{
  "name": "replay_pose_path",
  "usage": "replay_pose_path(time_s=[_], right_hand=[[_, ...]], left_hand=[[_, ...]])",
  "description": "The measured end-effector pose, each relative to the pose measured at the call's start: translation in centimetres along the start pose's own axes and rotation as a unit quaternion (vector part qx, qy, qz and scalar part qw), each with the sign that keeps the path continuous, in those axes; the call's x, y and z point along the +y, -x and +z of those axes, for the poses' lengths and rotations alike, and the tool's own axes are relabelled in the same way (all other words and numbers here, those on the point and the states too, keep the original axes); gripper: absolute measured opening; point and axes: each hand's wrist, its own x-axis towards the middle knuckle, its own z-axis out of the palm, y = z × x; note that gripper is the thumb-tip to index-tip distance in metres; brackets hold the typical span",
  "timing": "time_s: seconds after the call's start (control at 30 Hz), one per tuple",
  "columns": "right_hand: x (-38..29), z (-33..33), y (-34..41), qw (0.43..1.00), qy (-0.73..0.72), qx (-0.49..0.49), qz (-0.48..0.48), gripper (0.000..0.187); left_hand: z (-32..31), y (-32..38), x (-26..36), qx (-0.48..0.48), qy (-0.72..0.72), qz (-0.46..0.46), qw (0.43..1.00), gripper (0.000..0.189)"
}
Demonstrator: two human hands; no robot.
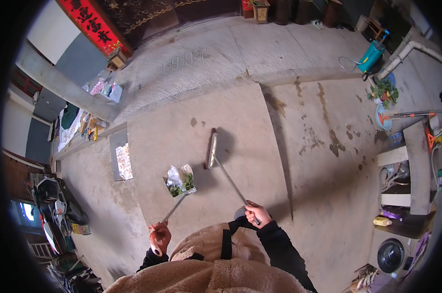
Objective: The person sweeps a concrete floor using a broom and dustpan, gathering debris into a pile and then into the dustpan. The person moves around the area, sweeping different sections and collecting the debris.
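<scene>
My left hand (160, 236) grips the handle of a long-handled dustpan (190, 191). Green leafy scraps (187, 182) and a crumpled piece of silvery plastic (173, 177) lie in the pan, which hangs over or rests on the concrete floor; I cannot tell which. My right hand (258, 214) is closed around the upper part of a broom's pole (232, 180). The broom head (212, 149), pale on top with dark reddish bristles, is out ahead of me, to the right of the dustpan and apart from it. A shadow falls beside the head.
A raised concrete step (213, 66) runs across the far side. On the right are a blue sprayer (371, 55), a light blue basin (383, 117), a sink counter (418, 164) and a washing machine (390, 255). A motorcycle (54, 212) stands at left, near a pillar (65, 78).
</scene>
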Motion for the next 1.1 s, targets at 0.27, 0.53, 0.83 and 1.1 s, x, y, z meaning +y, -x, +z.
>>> replay_pose_path(time_s=[0.27,0.53,0.83,1.1], right_hand=[[1.5,-6.8,19.0,0.955,-0.108,0.264,-0.084,0.016],[-0.4,-0.6,21.5,0.927,-0.013,0.317,-0.200,0.013],[-19.6,-3.3,7.5,0.943,-0.285,-0.055,-0.165,0.020],[-37.6,-1.9,-9.1,0.931,-0.328,-0.131,-0.097,0.031]], left_hand=[[-0.6,-2.2,2.9,0.023,-0.058,0.035,0.997,0.015],[-1.6,-4.8,6.7,0.033,0.249,-0.145,0.957,0.021],[-1.3,-8.3,-2.3,0.054,0.815,-0.306,0.489,0.012],[-1.4,-11.4,-16.2,0.097,0.459,-0.196,0.861,0.020]])
